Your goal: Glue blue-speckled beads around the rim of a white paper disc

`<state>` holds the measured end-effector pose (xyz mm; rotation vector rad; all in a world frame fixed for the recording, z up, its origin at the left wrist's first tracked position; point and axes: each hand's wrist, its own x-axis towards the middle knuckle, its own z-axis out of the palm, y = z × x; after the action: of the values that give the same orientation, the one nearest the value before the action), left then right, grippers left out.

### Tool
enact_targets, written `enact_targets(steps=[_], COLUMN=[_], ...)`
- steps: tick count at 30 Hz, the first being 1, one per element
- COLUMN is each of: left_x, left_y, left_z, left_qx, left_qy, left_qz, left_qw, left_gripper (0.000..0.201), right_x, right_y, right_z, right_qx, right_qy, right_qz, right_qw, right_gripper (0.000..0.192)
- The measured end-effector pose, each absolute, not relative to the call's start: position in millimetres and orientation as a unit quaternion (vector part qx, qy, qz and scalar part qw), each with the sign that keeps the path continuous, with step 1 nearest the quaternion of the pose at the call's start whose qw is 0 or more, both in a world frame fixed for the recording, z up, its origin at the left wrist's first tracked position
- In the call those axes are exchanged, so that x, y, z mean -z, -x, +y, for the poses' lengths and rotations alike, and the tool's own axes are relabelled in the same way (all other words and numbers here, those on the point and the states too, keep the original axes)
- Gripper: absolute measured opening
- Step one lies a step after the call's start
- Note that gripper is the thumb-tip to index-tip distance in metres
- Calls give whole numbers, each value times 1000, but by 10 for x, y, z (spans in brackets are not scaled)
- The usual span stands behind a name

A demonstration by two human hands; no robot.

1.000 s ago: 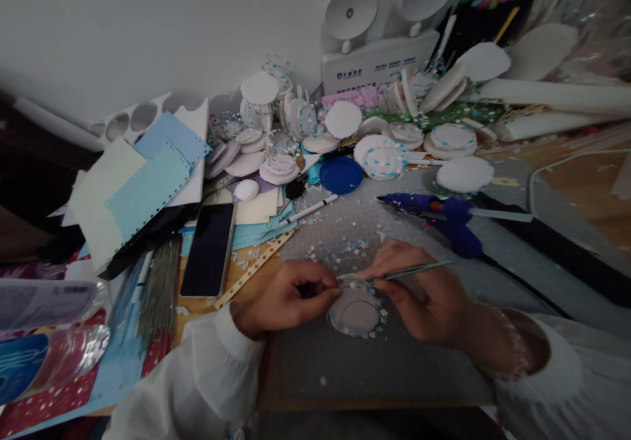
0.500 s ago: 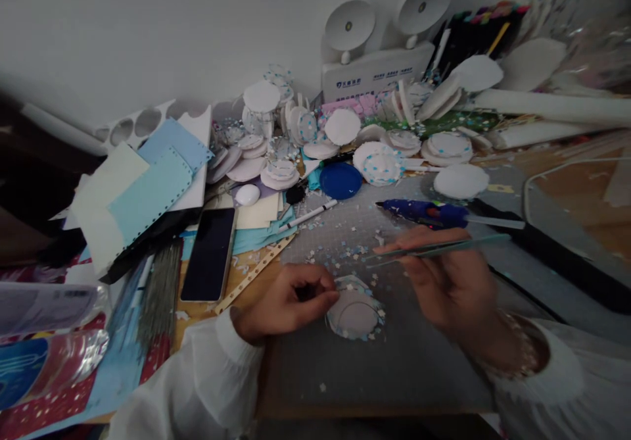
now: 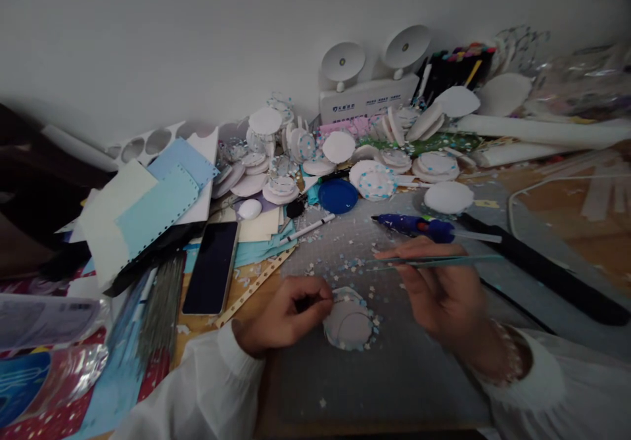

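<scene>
White foam disc [image 3: 349,325] lies on the grey mat [image 3: 394,374], near centre. Left hand [image 3: 286,312] pinches its left rim, fingers curled. Right hand [image 3: 441,292] grips tweezers [image 3: 434,261] above scattered confetti [image 3: 340,266]. Steady the disc and lower the tips slowly.

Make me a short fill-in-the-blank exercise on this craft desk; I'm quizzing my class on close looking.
1. The right hand holds thin ____.
2. The left hand touches the edge of a round white ____ on the cutting mat.
3. The glue gun beyond the hands is ____ in colour.
4. The phone lies with its screen ____.

Missing words: tweezers; disc; blue; dark
</scene>
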<state>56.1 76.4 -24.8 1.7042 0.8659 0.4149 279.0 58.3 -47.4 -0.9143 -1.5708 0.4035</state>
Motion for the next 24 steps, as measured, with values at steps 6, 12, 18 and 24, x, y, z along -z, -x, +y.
enact_targets(steps=[6, 12, 18, 24], left_x=[278, 295, 302, 342], left_y=[-581, -572, -589, -579], left_z=[755, 759, 754, 746], left_qx=[-177, -163, -170, -170], left_qy=[-723, -727, -737, -725], left_qz=[383, 381, 375, 396], left_qw=[548, 547, 536, 537], left_gripper=[27, 22, 19, 24], right_x=[489, 434, 424, 464], right_y=[-2806, -2863, -2814, -2793], right_z=[595, 652, 659, 614], right_qx=[-149, -40, -78, -99], right_qy=[391, 421, 414, 416], right_qz=[-678, -652, -621, -677], right_qw=[605, 630, 661, 598], right_gripper=[25, 23, 25, 25])
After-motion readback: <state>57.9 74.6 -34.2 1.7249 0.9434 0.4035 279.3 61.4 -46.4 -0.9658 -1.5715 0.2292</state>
